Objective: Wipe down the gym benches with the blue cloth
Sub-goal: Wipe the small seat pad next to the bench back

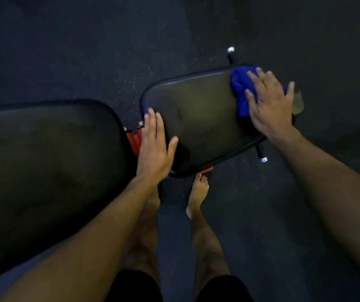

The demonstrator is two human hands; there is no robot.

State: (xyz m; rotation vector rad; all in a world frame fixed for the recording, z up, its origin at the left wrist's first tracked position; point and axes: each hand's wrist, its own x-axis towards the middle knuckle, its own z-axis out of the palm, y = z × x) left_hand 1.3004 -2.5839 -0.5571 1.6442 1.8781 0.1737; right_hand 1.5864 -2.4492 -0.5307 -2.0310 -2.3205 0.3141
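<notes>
Right hand (269, 101), fingers spread flat, pressing blue cloth (241, 90) onto seat pad (196, 118) around 2 o'clock. Left hand (155, 147) flat (gripping nothing) on pad's 9 o'clock edge. Bigger bench pad (44, 171) further left.

Right hand (270, 105) presses the blue cloth (241, 90) flat on the seat pad (198, 118) — left hand (155, 147) rests on its near edge.

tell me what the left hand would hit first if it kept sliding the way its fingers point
Likely nothing soon: the left hand lies flat on the seat pad's near-left edge, fingers pointing up-frame. Past the fingertips the pad's corner ends and only dark floor shows, though depth is unclear.
</notes>
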